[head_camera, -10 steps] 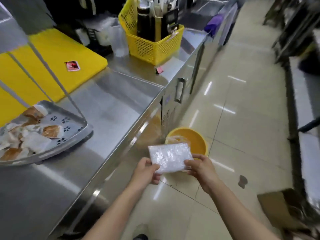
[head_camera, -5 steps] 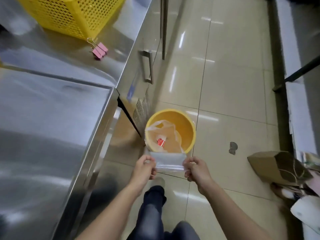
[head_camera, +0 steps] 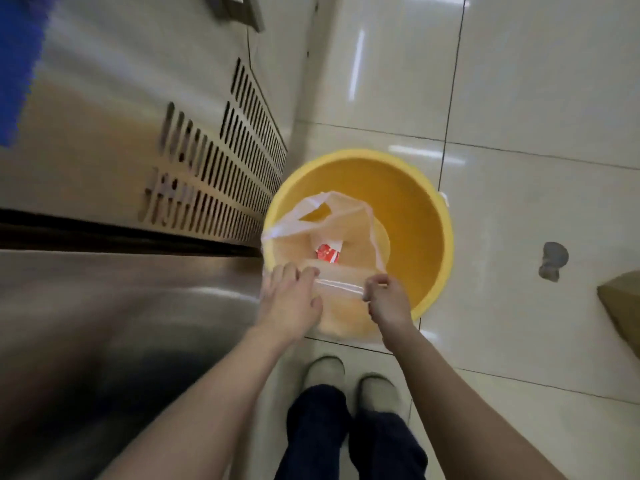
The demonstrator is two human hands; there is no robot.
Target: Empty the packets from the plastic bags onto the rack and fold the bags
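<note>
Now the left hand [head_camera: 292,301] and the right hand [head_camera: 388,303] are each pinching an end of the folded bag [head_camera: 341,288], holding it just above the yellow bucket [head_camera: 433,216] on the floor [head_camera: 536,81]. Keeping the creases pressed flat while lowering it should stop it springing open.

Item counts.
Left hand [head_camera: 292,299], right hand [head_camera: 389,301]: two; folded bag [head_camera: 341,288], loose bag [head_camera: 353,220]: two; yellow bucket [head_camera: 434,209]: one; red packet [head_camera: 327,252]: one.
</note>
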